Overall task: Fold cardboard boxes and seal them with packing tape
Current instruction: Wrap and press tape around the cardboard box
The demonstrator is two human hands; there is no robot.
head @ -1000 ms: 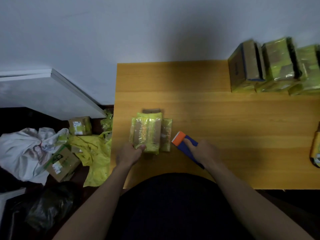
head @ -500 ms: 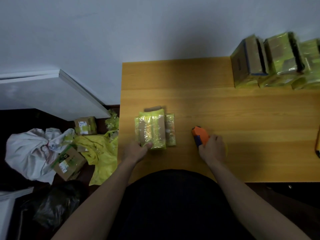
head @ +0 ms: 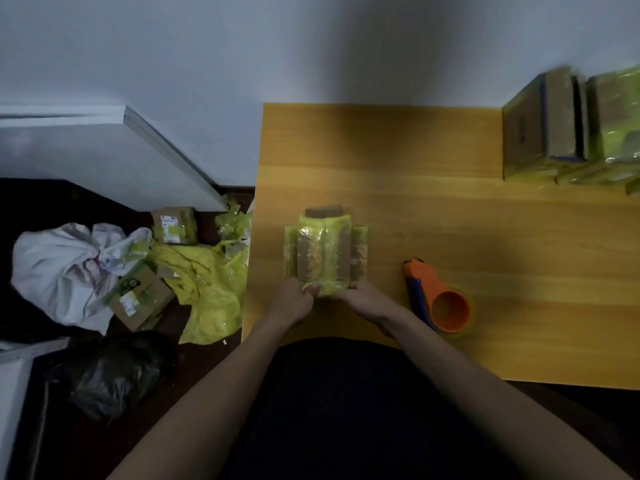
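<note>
Your left hand [head: 294, 301] and right hand [head: 367, 299] both pinch the near edge of the taped box [head: 325, 258] – the tape dispenser [head: 440, 299] lies free, just right of your right fingers

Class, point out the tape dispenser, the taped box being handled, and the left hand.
tape dispenser [head: 446, 308], head view, orange hub
taped box [head: 323, 258], head view, top face
left hand [head: 294, 301], head view, back of hand

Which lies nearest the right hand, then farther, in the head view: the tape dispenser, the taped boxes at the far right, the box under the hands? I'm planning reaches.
From the right hand:
1. Box under the hands, touching it, just ahead.
2. Tape dispenser, beside it on the right.
3. Taped boxes, far right corner of the table.
</note>
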